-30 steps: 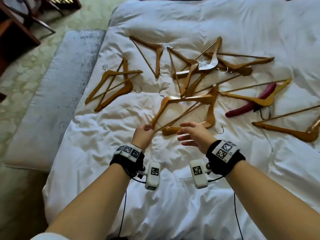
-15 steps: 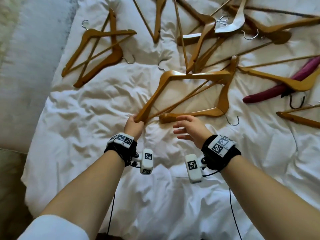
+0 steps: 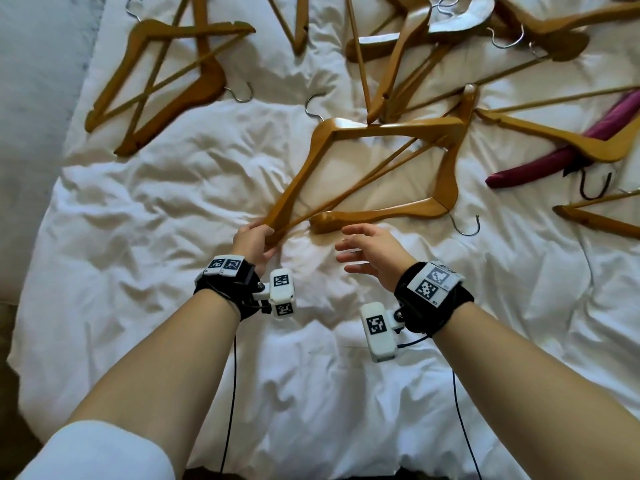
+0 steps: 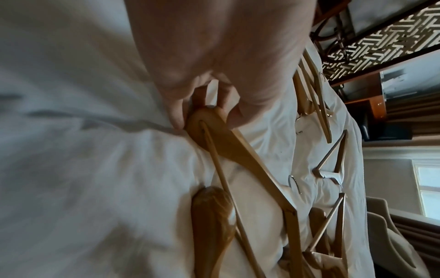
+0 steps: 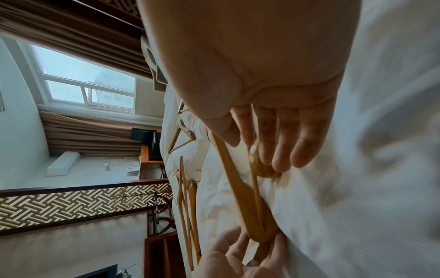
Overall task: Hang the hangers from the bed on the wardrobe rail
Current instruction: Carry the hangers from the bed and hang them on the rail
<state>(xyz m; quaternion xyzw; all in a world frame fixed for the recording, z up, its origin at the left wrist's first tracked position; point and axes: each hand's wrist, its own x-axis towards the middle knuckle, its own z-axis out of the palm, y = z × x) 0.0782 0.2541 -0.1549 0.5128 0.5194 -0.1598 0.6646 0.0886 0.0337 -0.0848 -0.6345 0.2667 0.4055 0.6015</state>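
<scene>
Several wooden hangers lie scattered on the white bed [image 3: 166,209]. My left hand [image 3: 254,242] pinches the near end of one wooden hanger [image 3: 304,174], whose metal hook [image 3: 311,105] points away from me. In the left wrist view the fingers [image 4: 176,112] curl round that rounded hanger end [image 4: 202,122]. A second wooden hanger [image 3: 446,181] lies crossed over it. My right hand [image 3: 363,249] hovers with straight fingers just short of that second hanger's near end [image 3: 322,221]. In the right wrist view the fingertips [image 5: 281,161] reach over its rounded tip [image 5: 259,167].
More wooden hangers lie at the left [image 3: 166,71], and across the top [image 3: 408,46]. A maroon padded hanger [image 3: 561,150] and another wooden hanger [image 3: 599,220] lie at the right. A grey bench [image 3: 38,81] runs along the bed's left side.
The head view has closed in on the bed. My left hand has taken hold of the hanger's near end. My right hand has stayed spread near the second hanger.
</scene>
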